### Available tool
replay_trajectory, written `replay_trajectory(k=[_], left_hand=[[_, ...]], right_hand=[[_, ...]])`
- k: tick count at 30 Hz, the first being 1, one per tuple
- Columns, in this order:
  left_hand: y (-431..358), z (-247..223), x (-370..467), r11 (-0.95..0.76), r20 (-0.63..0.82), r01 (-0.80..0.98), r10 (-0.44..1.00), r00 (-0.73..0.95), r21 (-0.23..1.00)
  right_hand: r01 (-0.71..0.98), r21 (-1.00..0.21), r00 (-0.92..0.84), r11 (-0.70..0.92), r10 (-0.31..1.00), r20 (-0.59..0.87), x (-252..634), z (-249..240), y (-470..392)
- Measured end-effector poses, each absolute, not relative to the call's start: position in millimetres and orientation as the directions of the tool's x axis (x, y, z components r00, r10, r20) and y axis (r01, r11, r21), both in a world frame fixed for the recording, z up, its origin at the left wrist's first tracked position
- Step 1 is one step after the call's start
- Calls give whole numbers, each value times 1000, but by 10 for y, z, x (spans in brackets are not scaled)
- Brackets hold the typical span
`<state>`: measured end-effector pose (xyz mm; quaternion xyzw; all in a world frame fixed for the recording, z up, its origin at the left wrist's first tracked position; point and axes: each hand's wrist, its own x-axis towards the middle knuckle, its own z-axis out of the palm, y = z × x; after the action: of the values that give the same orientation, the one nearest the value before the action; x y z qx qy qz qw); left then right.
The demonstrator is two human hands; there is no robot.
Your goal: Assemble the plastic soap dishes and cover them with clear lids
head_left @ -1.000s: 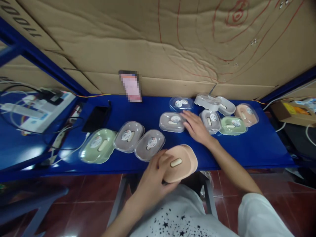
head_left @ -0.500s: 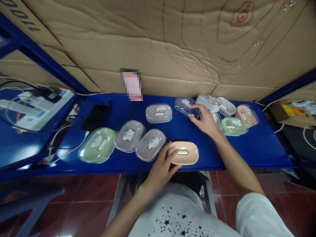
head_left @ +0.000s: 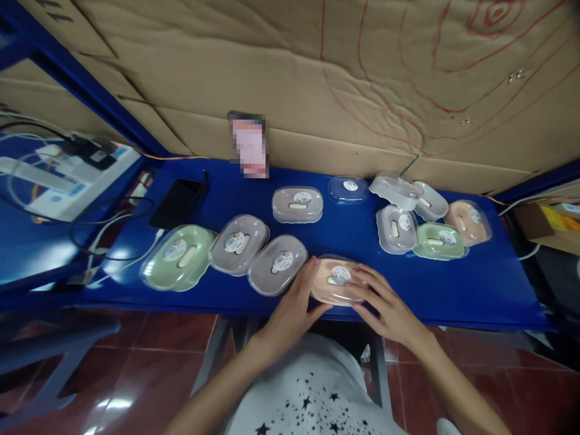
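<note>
A peach soap box (head_left: 321, 290) with an oblong white piece in its middle lies at the table's front edge. Over it sits a clear lid (head_left: 341, 275) with a round label; whether it is fully seated I cannot tell. My left hand (head_left: 296, 296) grips the box's left end, fingers over the rim and thumb at the near side. At the right end, my right hand (head_left: 385, 305) has its curved fingers on the lid. Just left of my left hand lies a lidded grey soap box (head_left: 267, 275). A loose clear lid (head_left: 347, 192) rests near the back.
Two more lidded boxes, grey (head_left: 247, 232) and green (head_left: 158, 266), stand at left, another grey box (head_left: 281, 211) behind. A cluster at right includes a green box (head_left: 439, 249) and a peach box (head_left: 466, 223). A black phone (head_left: 177, 202) and cables lie left; cardboard (head_left: 290, 90) walls the back.
My right hand has come from the clear lids at the back to the peach box, which now has a clear lid over it. My left hand stays at the box's left end.
</note>
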<state>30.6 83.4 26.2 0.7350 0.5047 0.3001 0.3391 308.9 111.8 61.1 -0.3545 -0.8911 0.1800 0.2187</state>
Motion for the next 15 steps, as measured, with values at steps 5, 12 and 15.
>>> replay_trajectory(k=[5,12,15], left_hand=[[853,298,297,-270,96,538,940,328,799],[860,266,310,-289,113,538,935,335,792],[864,277,313,-295,111,544,932,345,785]], right_hand=[[541,-342,-708,768,636,308,3080,537,1120],[512,-221,-755,830,558,345,3146,439,1159],[502,-228,-759,834,552,345,3170,414,1160]])
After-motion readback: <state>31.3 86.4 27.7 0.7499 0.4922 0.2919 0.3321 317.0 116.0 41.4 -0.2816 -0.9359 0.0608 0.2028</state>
